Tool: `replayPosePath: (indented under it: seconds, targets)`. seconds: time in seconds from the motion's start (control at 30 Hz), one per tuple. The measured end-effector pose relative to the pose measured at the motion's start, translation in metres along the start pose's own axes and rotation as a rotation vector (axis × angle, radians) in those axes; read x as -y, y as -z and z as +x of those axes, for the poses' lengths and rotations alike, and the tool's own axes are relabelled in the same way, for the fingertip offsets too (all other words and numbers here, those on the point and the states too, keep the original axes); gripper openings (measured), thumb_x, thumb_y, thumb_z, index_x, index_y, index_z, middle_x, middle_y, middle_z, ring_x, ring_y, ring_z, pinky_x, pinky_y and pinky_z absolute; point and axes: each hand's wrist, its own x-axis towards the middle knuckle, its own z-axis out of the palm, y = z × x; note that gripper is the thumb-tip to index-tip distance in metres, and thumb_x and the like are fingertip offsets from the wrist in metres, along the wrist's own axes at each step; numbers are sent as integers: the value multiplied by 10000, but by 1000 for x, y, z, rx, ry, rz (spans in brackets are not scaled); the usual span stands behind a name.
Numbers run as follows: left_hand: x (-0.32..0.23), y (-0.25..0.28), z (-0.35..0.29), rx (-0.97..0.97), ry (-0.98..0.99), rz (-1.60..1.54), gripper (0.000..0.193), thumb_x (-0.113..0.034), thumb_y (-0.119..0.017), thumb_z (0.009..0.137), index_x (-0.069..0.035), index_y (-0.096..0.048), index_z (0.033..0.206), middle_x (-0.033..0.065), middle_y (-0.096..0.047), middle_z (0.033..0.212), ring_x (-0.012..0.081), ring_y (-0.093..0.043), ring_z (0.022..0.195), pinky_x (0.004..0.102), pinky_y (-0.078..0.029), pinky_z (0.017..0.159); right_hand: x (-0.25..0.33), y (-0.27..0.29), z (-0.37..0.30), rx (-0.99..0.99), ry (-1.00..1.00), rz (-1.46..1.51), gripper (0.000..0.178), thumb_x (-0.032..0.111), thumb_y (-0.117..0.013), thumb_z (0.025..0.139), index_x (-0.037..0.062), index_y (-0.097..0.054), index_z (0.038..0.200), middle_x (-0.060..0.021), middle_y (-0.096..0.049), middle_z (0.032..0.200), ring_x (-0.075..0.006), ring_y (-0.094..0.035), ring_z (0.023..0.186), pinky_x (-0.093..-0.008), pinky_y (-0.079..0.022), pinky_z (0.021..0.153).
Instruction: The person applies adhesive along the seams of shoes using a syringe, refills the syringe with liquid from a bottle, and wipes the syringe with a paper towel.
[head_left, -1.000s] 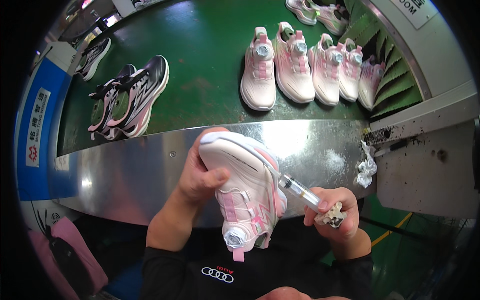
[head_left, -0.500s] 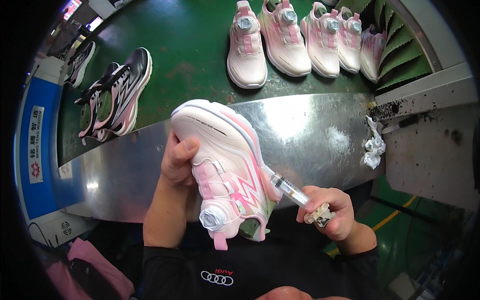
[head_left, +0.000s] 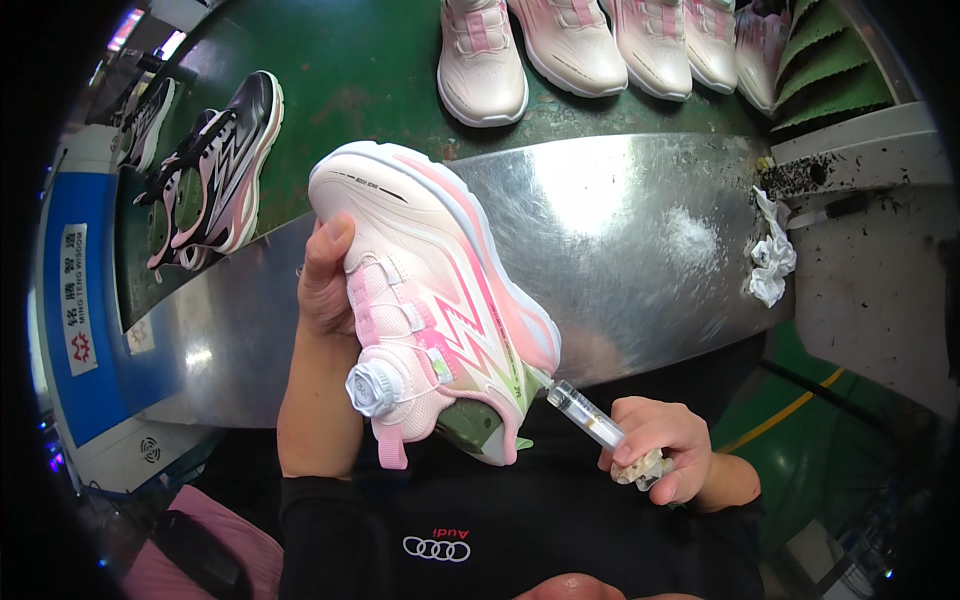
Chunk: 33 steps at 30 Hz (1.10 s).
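A pink and white sneaker (head_left: 450,270) with a round white lace dial is gripped by my left hand (head_left: 328,275), whose thumb presses on the upper near the toe; the other fingers are hidden behind the shoe. The sneaker is tilted, toe up and away, its side and sole edge turned to the right. In my right hand (head_left: 665,450) is a clear syringe (head_left: 590,415), held closed between the fingers with a crumpled whitish lump around its rear end. Its tip points at the heel end of the sole edge, very near or touching it.
Several pink and white sneakers (head_left: 570,50) line the far side of the green surface (head_left: 350,70). Black and pink sneakers (head_left: 225,170) lie at the left. A metal plate (head_left: 620,260) forms the near edge, with crumpled white tissue (head_left: 772,250) at its right end.
The sneaker has shifted left and turned so more of its side shows. The syringe tip has moved from the sole's side toward the heel, and my right hand is slightly lower.
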Motion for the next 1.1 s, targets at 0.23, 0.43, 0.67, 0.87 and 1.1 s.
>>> replayPosePath:
  seconds: [0.23, 0.43, 0.67, 0.87, 1.1]
  targets:
    - [-2, -3, -1, 11, 80, -83, 565, -347, -613, 818, -25, -469, 1259, 163, -590, 1159, 286, -601, 1047, 440, -503, 908, -8, 3, -9, -19, 38, 19, 443, 384, -702, 809, -13, -646, 996, -76, -658, 793, -197, -478, 595, -310, -359, 553]
    - [-2, -11, -3, -61, 103, -84, 547, -368, -620, 815, -55, -492, 1245, 133, -596, 1159, 269, -604, 1043, 441, -502, 914, -17, 8, -12, -40, 48, 20, 432, 371, -717, 799, -2, -647, 1004, -63, -660, 804, -190, -480, 598, -307, -363, 555]
    - [-19, 16, -16, -147, 68, 96, 576, -395, -586, 838, -44, -467, 1279, 154, -550, 1242, 312, -549, 1133, 487, -422, 998, -24, 11, -12, -7, 74, 1, 396, 331, -736, 784, 37, -650, 1036, -56, -667, 842, -197, -485, 605, -308, -375, 564]
    - [-42, 41, -54, -288, 194, 210, 626, -383, -537, 868, 19, -385, 1322, 225, -530, 1244, 359, -562, 1104, 503, -449, 960, -32, 13, -10, -22, 90, -26, 372, 275, -755, 765, 50, -646, 1040, -39, -677, 894, -195, -511, 634, -304, -400, 578]
    - [-49, 53, -88, 55, -70, 1163, 543, -284, -554, 864, 57, -417, 1263, 240, -553, 1184, 356, -623, 993, 464, -548, 830, -38, 6, 0, -29, 106, -108, 374, 210, -783, 716, 56, -645, 1028, -28, -667, 893, -204, -513, 647, -310, -419, 582]
